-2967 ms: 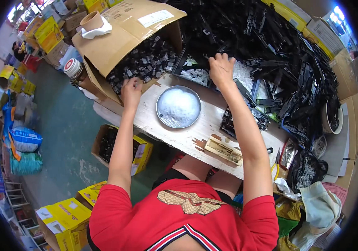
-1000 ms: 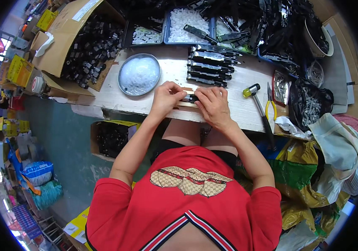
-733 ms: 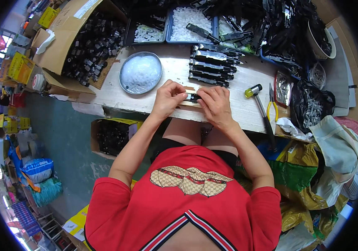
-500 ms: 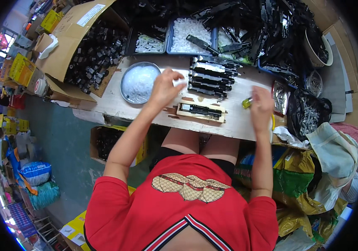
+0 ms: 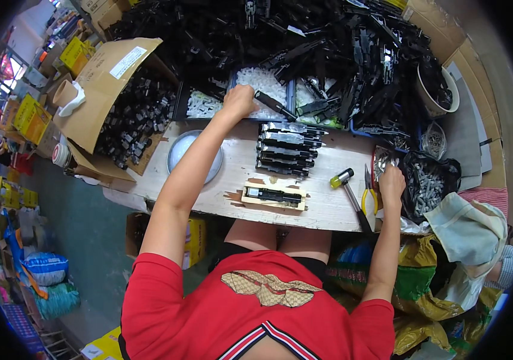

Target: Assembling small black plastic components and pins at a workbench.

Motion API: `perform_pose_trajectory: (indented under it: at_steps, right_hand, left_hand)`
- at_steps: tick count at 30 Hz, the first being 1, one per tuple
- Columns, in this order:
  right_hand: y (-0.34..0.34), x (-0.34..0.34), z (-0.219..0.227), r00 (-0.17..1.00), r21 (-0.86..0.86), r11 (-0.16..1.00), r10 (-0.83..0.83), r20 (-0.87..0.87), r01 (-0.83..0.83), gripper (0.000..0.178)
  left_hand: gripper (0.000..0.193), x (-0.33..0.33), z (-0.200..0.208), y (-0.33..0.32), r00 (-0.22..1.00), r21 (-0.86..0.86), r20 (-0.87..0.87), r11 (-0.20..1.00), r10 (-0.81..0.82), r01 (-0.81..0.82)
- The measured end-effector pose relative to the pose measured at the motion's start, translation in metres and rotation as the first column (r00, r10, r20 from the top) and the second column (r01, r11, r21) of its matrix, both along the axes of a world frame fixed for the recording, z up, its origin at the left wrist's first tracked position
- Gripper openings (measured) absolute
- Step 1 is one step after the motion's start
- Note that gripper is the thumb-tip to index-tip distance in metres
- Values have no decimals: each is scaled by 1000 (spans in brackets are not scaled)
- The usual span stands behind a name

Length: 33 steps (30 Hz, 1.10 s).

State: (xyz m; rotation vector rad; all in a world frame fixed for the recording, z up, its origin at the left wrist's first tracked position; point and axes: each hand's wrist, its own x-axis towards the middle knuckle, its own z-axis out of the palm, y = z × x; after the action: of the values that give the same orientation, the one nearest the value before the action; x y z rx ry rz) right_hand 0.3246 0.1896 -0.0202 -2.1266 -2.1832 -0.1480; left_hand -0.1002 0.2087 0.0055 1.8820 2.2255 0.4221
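My left hand (image 5: 241,101) is at the near left edge of a blue tray of small white plastic parts (image 5: 262,77), its fingers curled downward and their tips hidden. My right hand (image 5: 392,182) reaches to a red-edged packet of small silvery metal pieces (image 5: 384,157), its fingers bent together over them; what they grip is too small to tell. Between the hands, a black elongated mechanism (image 5: 273,195) sits in a pale wooden fixture (image 5: 297,205). Behind it a stack of similar black mechanisms (image 5: 289,149) lies side by side. A mallet (image 5: 342,178) with a yellow-green head rests left of yellow-handled pliers (image 5: 369,195).
A round metal dish (image 5: 175,155) lies under my left forearm. At left stands a cardboard box (image 5: 109,72) of dark metal parts. Black parts (image 5: 208,42) pile up along the back. A black bag of grey pieces (image 5: 430,189) is right of my right hand.
My left hand has gone from beside the round dish forward to the white parts. My right hand has let go of the mallet and moved right to the metal pieces. The view has shifted.
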Motion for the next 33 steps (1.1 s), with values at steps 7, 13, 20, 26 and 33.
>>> perform_pose_trajectory:
  at_steps: [7, 13, 20, 26, 33]
  right_hand:
    - [-3, 4, 10, 987, 25, 999, 24, -160, -20, 13]
    - [-9, 14, 4, 950, 167, 981, 147, -276, -103, 8]
    - [-16, 15, 2, 935, 173, 972, 206, -289, -161, 7]
    - [-13, 16, 2, 923, 210, 965, 219, -316, -158, 10]
    - [-52, -63, 45, 603, 377, 759, 651, -462, -531, 5]
  left_hand:
    - [19, -12, 8, -2, 957, 104, 289, 994, -17, -13]
    - [20, -15, 24, -14, 611, 92, 792, 988, 1, -121]
    - [16, 11, 29, -58, 131, 93, 989, 973, -66, -211]
    - [14, 47, 21, -108, -142, 48, 986, 972, -82, -230]
    - [15, 88, 2, -150, -298, -50, 954, 997, 31, -55]
